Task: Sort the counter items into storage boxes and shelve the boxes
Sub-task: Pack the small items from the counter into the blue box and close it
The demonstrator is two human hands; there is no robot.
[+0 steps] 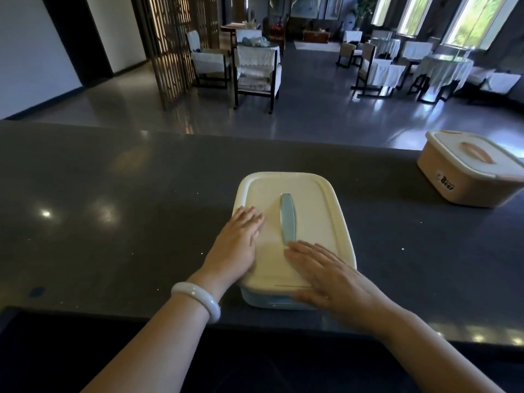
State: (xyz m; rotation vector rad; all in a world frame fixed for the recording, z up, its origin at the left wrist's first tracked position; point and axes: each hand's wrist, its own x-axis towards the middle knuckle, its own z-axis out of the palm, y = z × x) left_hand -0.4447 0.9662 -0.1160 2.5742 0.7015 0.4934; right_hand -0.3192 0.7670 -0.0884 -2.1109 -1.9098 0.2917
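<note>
Cream plastic is what both palms lie on: the lid (292,222) of a blue storage box (263,300) that sits on the dark counter (113,208), close to its near edge. The left hand (236,245), a pale bangle (197,299) on its wrist, rests flat on the lid's left side with fingers straight and together. The right hand (331,276) lies flat over the near right corner, fingers spread, thumb hanging over the front rim. Neither grips anything; they look to be pressing the lid home.

The box lies straight ahead of the person, its long axis running away from them, and the blue handle (287,218) follows that same line between the two hands. The right hand is the nearer to it, fingertips almost at its near end. I would judge lifting by that handle or by the box's sides to be the next need.

Well to the right of the blue box, further back, stands a peach storage box (465,177), lidded, its right end cut off by the frame. What either box holds is hidden. No shelf shows; beyond the counter only dim dining chairs and tables can be made out.
</note>
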